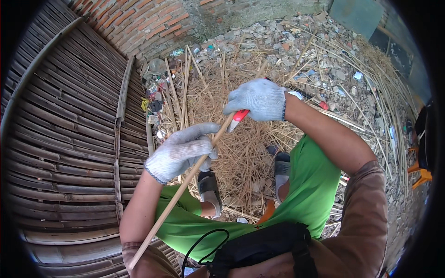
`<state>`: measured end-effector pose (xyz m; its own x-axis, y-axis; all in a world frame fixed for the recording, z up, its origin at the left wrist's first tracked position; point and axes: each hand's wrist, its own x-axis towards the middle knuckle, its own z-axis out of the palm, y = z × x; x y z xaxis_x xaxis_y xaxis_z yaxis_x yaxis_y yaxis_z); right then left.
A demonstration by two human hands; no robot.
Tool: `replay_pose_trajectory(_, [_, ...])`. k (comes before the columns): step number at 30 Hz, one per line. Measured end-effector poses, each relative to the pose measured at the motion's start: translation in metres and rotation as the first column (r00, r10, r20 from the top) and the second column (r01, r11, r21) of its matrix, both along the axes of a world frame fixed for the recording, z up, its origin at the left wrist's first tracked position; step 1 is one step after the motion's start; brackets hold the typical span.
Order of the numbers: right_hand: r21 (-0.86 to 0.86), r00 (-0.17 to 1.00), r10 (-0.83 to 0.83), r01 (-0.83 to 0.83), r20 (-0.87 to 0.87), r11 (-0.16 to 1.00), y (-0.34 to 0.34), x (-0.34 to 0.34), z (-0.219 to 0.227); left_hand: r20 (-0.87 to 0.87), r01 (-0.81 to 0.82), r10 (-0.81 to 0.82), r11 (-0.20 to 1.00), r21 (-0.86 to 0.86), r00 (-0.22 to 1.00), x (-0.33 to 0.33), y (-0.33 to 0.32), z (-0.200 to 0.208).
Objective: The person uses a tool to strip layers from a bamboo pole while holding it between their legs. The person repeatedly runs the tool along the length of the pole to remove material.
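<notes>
A long, pale bamboo strip runs slantwise from near my left upper arm up toward my right hand. My left hand, in a whitish knitted glove, is closed around its middle, the index finger stretched along it. Farther up, my right hand, gloved the same way, is closed around a red cutter knife. The knife lies against the strip, its pale end pointing back toward me. My right fingers hide part of the handle and of the strip's far end.
Bamboo shavings cover the ground between my sandalled feet. Several loose strips lie beyond my left hand. A bamboo slat wall stands close on the left, a brick wall at the back. Rubble spreads to the right.
</notes>
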<state>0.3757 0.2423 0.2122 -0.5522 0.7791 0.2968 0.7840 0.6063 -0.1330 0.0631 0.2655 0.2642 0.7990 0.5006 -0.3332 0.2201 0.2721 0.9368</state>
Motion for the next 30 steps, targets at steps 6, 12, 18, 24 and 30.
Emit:
replay_pose_trajectory(6, [0.208,0.943,-0.260,0.302,-0.209,0.930,-0.002,0.019,0.032,0.084,-0.156,0.159,0.987,-0.046,0.984,-0.019,0.008,-0.005])
replay_pose_trajectory(12, [-0.247,0.466,-0.633,0.649,-0.619,0.720,0.009,0.021,0.048,0.246,-0.255,0.212,0.954,0.155,0.946,0.019,-0.015,0.007])
replay_pose_trajectory(18, [-0.539,0.078,-0.570,0.245,-0.818,0.806,-0.008,0.012,0.042,0.195,-0.177,0.103,0.894,0.411,0.975,0.047,-0.057,0.019])
replay_pose_trajectory(24, [-0.682,-0.018,-0.692,0.191,-0.722,0.707,-0.027,0.011,0.008,0.147,-0.089,0.047,0.952,0.292,0.988,0.013,-0.083,-0.006])
replay_pose_trajectory(30, [-0.677,-0.071,-0.674,0.106,-0.736,0.728,0.001,0.035,-0.101,0.141,-0.118,0.130,0.989,-0.087,0.981,0.016,-0.090,-0.068])
